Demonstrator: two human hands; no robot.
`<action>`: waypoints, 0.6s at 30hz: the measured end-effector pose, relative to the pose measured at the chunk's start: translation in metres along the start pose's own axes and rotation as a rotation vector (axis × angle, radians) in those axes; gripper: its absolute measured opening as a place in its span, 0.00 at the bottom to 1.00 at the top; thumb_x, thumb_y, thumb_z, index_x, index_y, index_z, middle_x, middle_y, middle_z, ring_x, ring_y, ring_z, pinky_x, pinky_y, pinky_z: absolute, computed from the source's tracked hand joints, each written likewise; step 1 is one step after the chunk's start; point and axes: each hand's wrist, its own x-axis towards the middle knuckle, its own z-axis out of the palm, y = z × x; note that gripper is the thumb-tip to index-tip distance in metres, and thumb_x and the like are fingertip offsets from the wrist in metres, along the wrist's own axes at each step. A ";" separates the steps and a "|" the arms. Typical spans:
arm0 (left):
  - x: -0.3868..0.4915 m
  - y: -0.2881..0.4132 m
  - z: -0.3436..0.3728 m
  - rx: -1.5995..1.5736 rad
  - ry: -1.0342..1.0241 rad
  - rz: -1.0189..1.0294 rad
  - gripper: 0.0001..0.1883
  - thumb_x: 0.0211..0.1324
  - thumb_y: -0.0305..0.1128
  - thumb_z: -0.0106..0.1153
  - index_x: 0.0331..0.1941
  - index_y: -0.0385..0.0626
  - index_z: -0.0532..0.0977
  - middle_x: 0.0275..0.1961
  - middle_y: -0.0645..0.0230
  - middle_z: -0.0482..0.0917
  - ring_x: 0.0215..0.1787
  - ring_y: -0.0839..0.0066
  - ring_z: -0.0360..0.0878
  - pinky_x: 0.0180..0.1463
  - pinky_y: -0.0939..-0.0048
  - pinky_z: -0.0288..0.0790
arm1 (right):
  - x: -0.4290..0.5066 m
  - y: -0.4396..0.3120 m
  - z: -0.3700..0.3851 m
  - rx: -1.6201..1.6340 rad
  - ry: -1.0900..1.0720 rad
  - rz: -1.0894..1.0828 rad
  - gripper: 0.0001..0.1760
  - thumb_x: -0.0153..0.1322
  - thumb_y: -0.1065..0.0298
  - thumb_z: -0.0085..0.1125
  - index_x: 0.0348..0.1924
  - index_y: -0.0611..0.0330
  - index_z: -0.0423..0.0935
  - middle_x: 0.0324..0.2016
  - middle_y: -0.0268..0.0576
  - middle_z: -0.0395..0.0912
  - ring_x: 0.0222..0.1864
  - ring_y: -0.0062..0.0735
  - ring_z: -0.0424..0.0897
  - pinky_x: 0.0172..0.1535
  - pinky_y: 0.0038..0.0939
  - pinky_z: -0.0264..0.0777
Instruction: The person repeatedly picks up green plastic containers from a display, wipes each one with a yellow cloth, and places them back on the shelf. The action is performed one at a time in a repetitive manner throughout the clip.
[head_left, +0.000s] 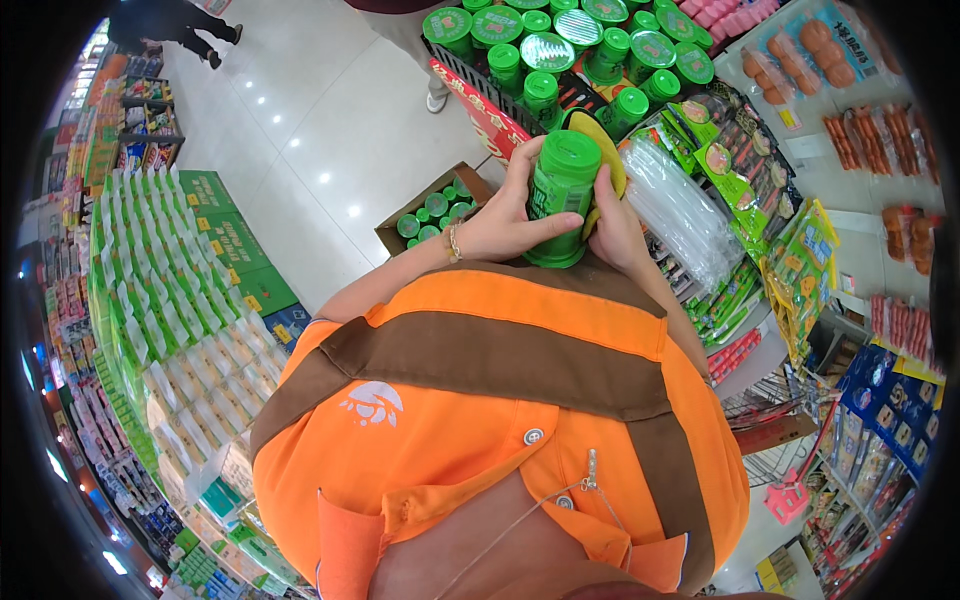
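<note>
A green lidded plastic canister (568, 161) stands upright just in front of my chest. My left hand (506, 210) wraps around its left side, with the thumb across the front. On the other side, my right hand (619, 217) holds a yellow cloth (606, 146) with a dark edge against the canister's side. The cloth is partly hidden behind the canister and my fingers. Just beyond, several more green canisters (504, 64) of different sizes stand in a black display crate (480, 86) with a red printed front panel (480, 105).
An open cardboard box (397, 232) of green canisters sits on the floor at left. Clear-wrapped white packs (679, 210) and snack packets (799, 277) lie to the right. Stacked tissue packs (180, 262) fill the left side. Two people (401, 30) (176, 26) are farther off.
</note>
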 end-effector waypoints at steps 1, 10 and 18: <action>-0.001 0.001 0.001 -0.018 -0.012 0.019 0.50 0.62 0.31 0.68 0.76 0.44 0.40 0.72 0.57 0.59 0.76 0.67 0.57 0.77 0.61 0.54 | -0.001 0.001 -0.001 -0.087 -0.007 -0.052 0.30 0.83 0.51 0.45 0.70 0.65 0.62 0.65 0.44 0.71 0.67 0.35 0.69 0.68 0.36 0.64; -0.007 -0.010 0.003 0.319 0.049 0.052 0.51 0.58 0.34 0.71 0.73 0.39 0.42 0.65 0.45 0.68 0.67 0.55 0.72 0.68 0.59 0.67 | 0.002 -0.042 0.024 -0.977 -0.092 -0.740 0.22 0.71 0.73 0.65 0.57 0.65 0.75 0.59 0.52 0.75 0.64 0.51 0.72 0.68 0.46 0.63; 0.006 0.015 0.008 0.271 0.054 -0.199 0.51 0.54 0.42 0.75 0.73 0.38 0.51 0.66 0.49 0.71 0.69 0.61 0.71 0.69 0.60 0.66 | 0.002 -0.028 0.023 -0.096 0.224 -0.456 0.10 0.74 0.75 0.63 0.48 0.65 0.76 0.46 0.42 0.82 0.46 0.28 0.81 0.54 0.31 0.75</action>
